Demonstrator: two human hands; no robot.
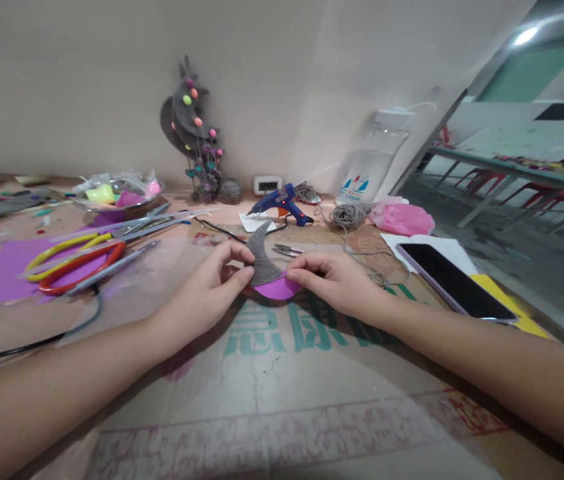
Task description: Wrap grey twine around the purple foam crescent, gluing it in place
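A purple crescent-like cutout (pixel 279 289), its upper part covered in tightly wound grey yarn (pixel 263 257), is held up between both hands over the cardboard. My left hand (pixel 219 277) pinches its left edge between thumb and fingers. On the other side, my right hand (pixel 329 277) is closed at the purple right end, thumb against fingertips; whether it also grips a strand of yarn is too small to tell. Just behind lie small metal thread snips (pixel 287 250). Grey yarn trails over the cardboard from a ball (pixel 349 215) behind my right hand.
A blue glue gun (pixel 285 202) rests behind the piece. Scissors with red and yellow handles (pixel 82 267) and a bowl (pixel 117 203) are left. A phone (pixel 455 280), pink plastic bag (pixel 402 217) and water bottle (pixel 372 160) are right. A hanging crescent ornament (pixel 195 127) is against the wall.
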